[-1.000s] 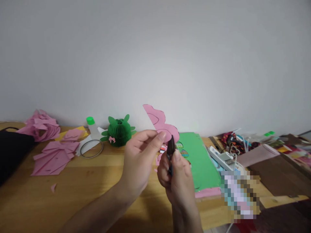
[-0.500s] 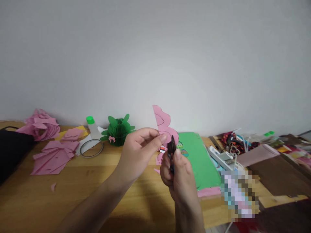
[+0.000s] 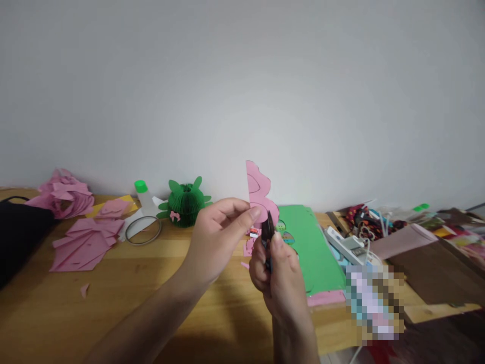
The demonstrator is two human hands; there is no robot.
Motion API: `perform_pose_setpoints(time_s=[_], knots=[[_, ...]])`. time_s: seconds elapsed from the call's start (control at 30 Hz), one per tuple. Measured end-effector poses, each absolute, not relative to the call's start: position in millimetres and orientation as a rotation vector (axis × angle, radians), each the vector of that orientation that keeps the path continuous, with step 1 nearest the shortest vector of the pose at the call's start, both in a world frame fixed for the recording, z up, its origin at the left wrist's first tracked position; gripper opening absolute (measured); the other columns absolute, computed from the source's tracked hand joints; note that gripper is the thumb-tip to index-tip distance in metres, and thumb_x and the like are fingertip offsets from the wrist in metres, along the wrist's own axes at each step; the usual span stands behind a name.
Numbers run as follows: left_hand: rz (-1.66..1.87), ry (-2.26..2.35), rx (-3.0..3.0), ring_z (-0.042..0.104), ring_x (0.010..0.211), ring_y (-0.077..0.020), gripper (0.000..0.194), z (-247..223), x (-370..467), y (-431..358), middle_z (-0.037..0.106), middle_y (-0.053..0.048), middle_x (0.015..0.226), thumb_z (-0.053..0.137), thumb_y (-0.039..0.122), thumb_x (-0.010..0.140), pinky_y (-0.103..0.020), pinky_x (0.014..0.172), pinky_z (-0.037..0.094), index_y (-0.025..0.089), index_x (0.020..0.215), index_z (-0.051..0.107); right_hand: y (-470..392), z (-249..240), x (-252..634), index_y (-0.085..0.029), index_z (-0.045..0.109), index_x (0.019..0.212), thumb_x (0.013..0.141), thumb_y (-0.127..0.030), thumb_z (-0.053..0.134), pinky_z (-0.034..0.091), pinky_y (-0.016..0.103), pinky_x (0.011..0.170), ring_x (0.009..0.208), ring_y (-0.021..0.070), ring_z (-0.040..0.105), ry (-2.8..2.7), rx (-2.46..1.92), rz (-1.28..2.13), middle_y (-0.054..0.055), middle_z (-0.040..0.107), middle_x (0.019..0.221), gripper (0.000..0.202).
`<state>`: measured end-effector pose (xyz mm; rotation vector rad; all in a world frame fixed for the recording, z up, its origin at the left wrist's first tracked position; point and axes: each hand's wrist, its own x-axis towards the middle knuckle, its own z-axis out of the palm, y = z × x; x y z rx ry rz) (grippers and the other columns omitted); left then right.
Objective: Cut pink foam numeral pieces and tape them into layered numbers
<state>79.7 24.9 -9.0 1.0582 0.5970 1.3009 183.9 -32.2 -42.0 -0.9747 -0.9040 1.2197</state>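
- Left of green sheet (image 3: pixel 322 253): left hand (image 3: pixel 215 237), fingers pinching pink cutout (image 3: pixel 260 184).
- At sheet's left edge: right hand (image 3: pixel 280 268), fingers clamped round scissors (image 3: pixel 268 231); blade-to-paper contact unclear.

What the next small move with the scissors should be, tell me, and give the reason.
Probably a small snip with the scissors along the lower curved edge of the pink paper. The left hand pinches the paper, which bears drawn curves, and the right hand holds the scissors with the blades at that edge; whether they bite into it is hard to tell.
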Motion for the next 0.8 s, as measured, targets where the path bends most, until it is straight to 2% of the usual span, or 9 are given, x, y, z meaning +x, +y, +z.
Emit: perform_pose_setpoints(time_s=[0.17,0.53,0.8], knots=[[1.313,0.601,1.047,0.055,0.051,-0.0081,0.011,-8.7,80.1,25.5,0.070,0.001,0.066,0.074,0.024,0.077,-0.021,0.051,0.049,0.020,0.067,0.072,-31.3,-42.1,182.5,-0.020,0.045,0.064,0.085,-0.069,0.057,0.012,0.014,0.033,0.036,0.0024,0.011,-0.899,-0.981,1.216,-0.013,0.023,0.044,0.054],[1.343,0.589,1.045,0.064,0.063,-0.0102,0.011,-10.1,81.5,27.0,0.072,0.001,0.068,0.074,0.022,0.078,-0.021,0.062,0.055,0.021,0.067,0.072,-30.9,-42.3,181.1,-0.020,0.045,0.064,0.086,-0.069,0.056,0.012,0.015,0.033,0.036,0.0026,0.011,-0.880,-0.978,1.224,-0.013,0.024,0.043,0.054],[1.325,0.590,0.982,0.061,0.060,-0.0103,0.011,-10.9,82.1,24.2,0.066,0.002,0.063,0.075,0.024,0.076,-0.022,0.059,0.053,0.020,0.067,0.071,-32.5,-43.3,184.6,-0.020,0.046,0.065,0.087,-0.070,0.053,0.013,0.015,0.034,0.037,0.0028,0.010,-0.894,-0.995,1.240,-0.013,0.023,0.045,0.055]])
